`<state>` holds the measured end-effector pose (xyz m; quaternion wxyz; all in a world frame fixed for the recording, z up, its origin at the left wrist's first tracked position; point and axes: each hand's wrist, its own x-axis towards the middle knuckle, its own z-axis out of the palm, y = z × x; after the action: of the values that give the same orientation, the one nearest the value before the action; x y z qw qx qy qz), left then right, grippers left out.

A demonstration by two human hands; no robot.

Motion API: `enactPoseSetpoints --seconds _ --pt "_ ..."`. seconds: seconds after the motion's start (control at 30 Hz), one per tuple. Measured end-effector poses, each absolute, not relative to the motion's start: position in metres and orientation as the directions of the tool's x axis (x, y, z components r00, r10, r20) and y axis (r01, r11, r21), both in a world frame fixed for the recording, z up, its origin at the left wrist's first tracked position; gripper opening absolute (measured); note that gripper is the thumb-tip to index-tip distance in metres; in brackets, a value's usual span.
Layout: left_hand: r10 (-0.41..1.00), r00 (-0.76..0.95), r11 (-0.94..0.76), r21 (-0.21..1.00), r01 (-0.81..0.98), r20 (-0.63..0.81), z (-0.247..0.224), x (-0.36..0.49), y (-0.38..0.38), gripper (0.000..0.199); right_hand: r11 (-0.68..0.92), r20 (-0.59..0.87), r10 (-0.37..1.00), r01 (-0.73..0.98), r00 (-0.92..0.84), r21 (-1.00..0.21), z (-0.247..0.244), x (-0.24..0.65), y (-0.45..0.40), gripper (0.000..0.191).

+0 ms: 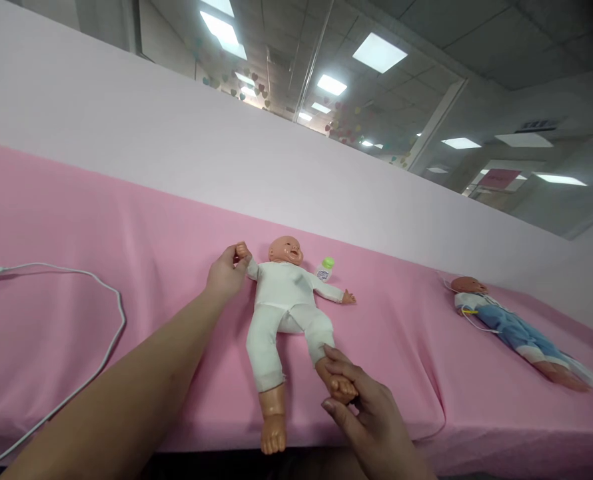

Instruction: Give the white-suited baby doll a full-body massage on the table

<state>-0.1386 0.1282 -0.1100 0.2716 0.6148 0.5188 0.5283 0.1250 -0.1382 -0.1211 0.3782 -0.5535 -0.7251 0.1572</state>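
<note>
A baby doll (286, 293) in white clothes lies on its back on the pink cloth (376, 347), head toward the wall and feet toward me. My left hand (226, 273) is closed around the doll's raised hand, on the left side of the picture. Around the doll's foot on the right, my right hand (369, 407) is wrapped, with the thumb below the toes and the fingers over the ankle. The doll's other leg lies straight with its bare foot near the front edge. Its other arm stretches out to the right, touched by neither hand.
A small bottle with a green cap (325, 269) stands beside the doll's head. Farther right lies a second doll in blue clothes (514, 327) with thin tubing on it. A white cable (119, 313) curves across the cloth at left. A white wall (276, 173) with glass above runs behind.
</note>
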Motion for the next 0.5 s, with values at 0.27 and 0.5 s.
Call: enactPoseSetpoints --seconds 0.27,0.5 --pt "0.794 0.312 -0.607 0.649 0.457 0.522 -0.104 -0.119 0.108 0.033 0.355 0.453 0.891 0.583 0.025 -0.73 -0.09 0.115 -0.075 0.036" --pt "0.697 0.52 -0.717 0.489 0.497 0.494 -0.117 -0.109 0.11 0.043 0.345 0.453 0.889 0.566 0.058 -0.749 -0.111 0.11 -0.027 0.039"
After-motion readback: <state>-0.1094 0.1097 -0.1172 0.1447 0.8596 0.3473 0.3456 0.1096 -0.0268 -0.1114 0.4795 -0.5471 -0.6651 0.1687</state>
